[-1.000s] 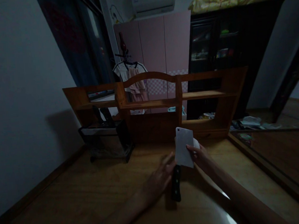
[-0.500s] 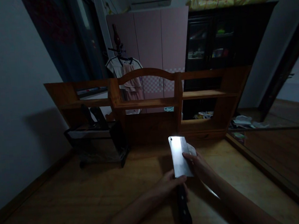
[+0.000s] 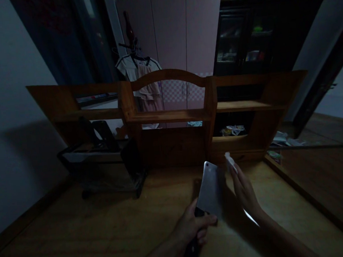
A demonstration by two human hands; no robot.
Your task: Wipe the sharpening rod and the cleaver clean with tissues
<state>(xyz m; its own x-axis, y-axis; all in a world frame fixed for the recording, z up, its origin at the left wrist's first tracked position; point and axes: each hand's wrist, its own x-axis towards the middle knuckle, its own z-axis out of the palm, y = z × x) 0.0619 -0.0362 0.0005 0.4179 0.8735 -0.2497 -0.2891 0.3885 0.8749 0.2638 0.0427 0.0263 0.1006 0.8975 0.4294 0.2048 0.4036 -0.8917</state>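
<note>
My left hand [image 3: 192, 225] is closed round the black handle of a cleaver [image 3: 211, 189], whose broad steel blade points up and away over the wooden desk [image 3: 108, 230]. My right hand [image 3: 244, 188] is just right of the blade, fingers stretched out and together, with a small white cloth or tissue [image 3: 229, 161] at the fingertips. The right hand is apart from the blade. The room is dim.
A wooden shelf unit [image 3: 170, 116] runs across the back of the desk. A dark rack [image 3: 100, 161] with knife handles stands at the back left. Behind are a pink wardrobe [image 3: 171, 38], hanging clothes [image 3: 145, 87] and a dark cabinet [image 3: 250, 40].
My left hand has taken the cleaver's handle and tilted the blade. My right hand has come off the blade and moved right with the white cloth. The camera has tilted down.
</note>
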